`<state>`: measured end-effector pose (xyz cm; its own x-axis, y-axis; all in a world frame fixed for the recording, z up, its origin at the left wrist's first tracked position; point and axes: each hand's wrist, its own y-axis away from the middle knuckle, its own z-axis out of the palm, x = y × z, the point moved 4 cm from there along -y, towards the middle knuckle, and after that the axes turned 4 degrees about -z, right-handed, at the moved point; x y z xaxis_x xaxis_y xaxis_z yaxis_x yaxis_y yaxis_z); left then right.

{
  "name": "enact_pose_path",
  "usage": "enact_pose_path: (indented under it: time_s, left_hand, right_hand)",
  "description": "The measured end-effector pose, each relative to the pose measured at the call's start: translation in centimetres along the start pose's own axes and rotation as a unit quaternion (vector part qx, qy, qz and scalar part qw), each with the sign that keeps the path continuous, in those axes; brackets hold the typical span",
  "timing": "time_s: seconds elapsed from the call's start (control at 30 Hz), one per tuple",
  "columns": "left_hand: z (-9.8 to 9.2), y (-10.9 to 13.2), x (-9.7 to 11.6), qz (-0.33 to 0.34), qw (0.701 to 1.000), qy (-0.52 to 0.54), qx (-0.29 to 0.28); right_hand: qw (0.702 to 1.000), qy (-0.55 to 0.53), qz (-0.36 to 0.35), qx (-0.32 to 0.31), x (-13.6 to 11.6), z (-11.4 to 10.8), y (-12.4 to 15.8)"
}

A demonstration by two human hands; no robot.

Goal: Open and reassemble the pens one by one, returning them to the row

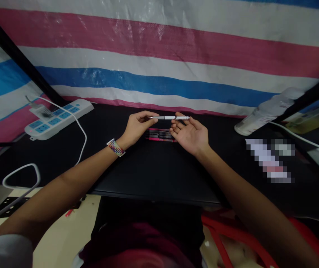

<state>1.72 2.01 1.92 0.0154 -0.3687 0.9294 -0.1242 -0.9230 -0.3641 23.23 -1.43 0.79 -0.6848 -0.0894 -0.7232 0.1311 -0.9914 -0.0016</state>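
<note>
A slim pen (167, 117), white with a grey section and a metallic-looking left end, is held level above the black table. My left hand (138, 126) pinches its left end between thumb and fingers. At the pen's right end, my right hand (190, 136) is turned palm up, with thumb and index finger at the tip and the other fingers loosely curled. Below and partly behind the hands lies a row of several pens (161, 134), dark with pink parts; their right ends are hidden by my right fingers.
A white power strip (60, 119) with blue sockets and a plugged-in adapter (41, 112) stands at the left, its white cable (84, 136) trailing. On the right are a clear bottle (269, 111) and a blurred-out packet (268, 160). Striped sheeting (159, 63) hangs behind the black table (154, 171).
</note>
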Motion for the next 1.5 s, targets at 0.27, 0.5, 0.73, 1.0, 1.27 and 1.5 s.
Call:
enact_pose_path:
  time_s: [0.27, 0.5, 0.73, 1.0, 1.27, 1.5]
  left_hand:
    - [-0.14, -0.16, -0.03, 0.008, 1.000, 0.005, 0.000]
    - [-0.11, -0.09, -0.18, 0.000, 1.000, 0.001, 0.005]
    - [-0.11, -0.14, -0.22, -0.001, 1.000, 0.002, 0.004]
    - [-0.16, -0.18, -0.42, -0.003, 1.000, 0.007, 0.004]
    - [-0.13, -0.20, -0.35, -0.010, 1.000, -0.005, 0.000]
    - [-0.12, -0.19, -0.42, -0.011, 1.000, -0.002, -0.002]
  right_hand:
    - [1.000, 0.005, 0.007, -0.011, -0.11, 0.35, 0.30]
    - [0.999, 0.039, -0.029, 0.013, -0.43, -0.24, -0.09]
    - [0.999, 0.013, -0.028, 0.014, -0.34, -0.22, -0.12]
    - [0.999, 0.009, -0.025, 0.019, -0.32, -0.47, -0.12]
    - [0.998, 0.043, -0.043, 0.018, -0.54, -0.33, -0.04]
    - [0.997, 0.054, -0.046, 0.014, -0.57, -0.47, -0.11]
